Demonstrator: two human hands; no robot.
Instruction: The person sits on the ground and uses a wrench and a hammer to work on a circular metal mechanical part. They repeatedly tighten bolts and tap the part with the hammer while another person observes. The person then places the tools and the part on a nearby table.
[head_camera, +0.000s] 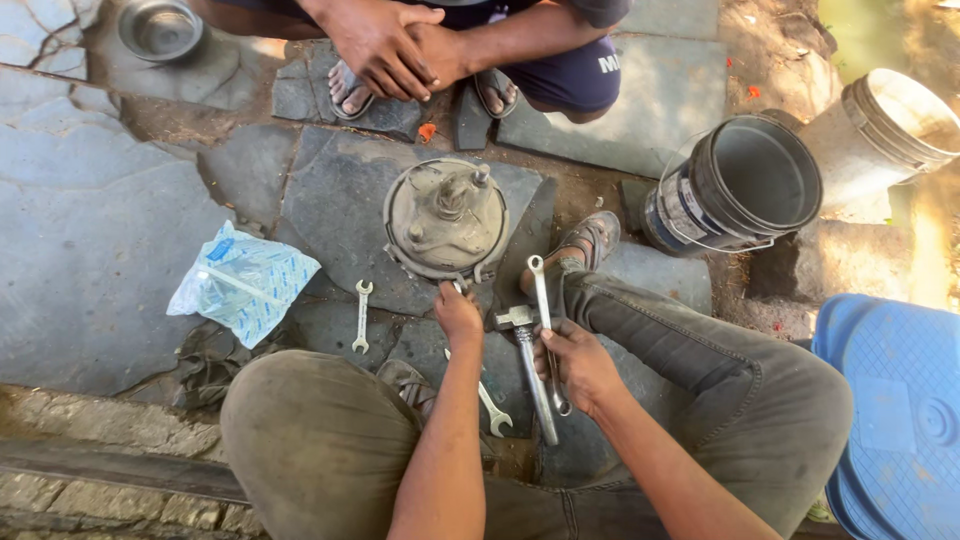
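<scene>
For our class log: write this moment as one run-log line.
left hand: at round metal housing rim | right hand: grips spanner | hammer: on ground

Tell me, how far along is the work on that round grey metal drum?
Tools are laid out: a small open-ended spanner lies on the stone slab. In hand: the left hand touches the round grey metal drum's near rim, and the right hand grips a long silver spanner. The drum looks still assembled.

Three spanners (361, 315) (maybe more hidden), two buckets (740, 185), one hammer (530, 365).
</scene>
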